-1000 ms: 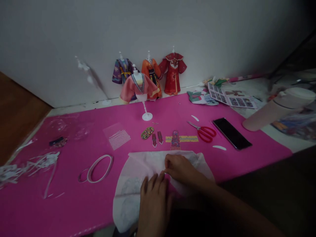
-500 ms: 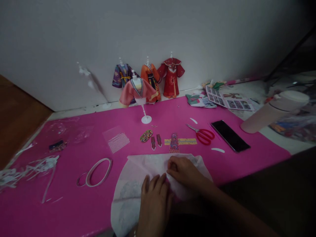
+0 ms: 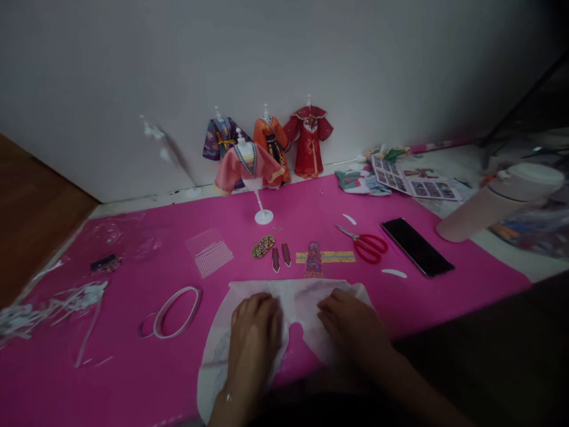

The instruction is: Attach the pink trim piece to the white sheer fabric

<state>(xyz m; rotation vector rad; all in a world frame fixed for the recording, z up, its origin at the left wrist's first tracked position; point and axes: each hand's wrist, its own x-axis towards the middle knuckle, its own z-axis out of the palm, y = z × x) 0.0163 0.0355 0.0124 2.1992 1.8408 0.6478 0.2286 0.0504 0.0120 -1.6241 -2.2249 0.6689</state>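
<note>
Both hands are down at the near edge of the pink worktop, and the pale cloth is under them, part of it spilling over that edge towards the left. Left hand on one side, fingers close together and curled downward; right hand on the other, fingers bent, tips on the fabric. Is either one pinching a fold? Can't tell from up here, the fingertips are too hidden. Between them, a rounded notch opens towards the near edge, bare pink showing through.

This looks like a laying-out step, the cloth being spread and evened by hand. The next move, I'd judge, calls for light, matched pressure from both sides so the notch sits square and its thin edges don't ruck up. That overhang could drag the piece off line, so it wants watching.

Just past the cloth, towards the far edge, lies a yellow strip with a patterned piece across it. The red-handled scissors lie nearer the right edge, touched by neither hand.
</note>
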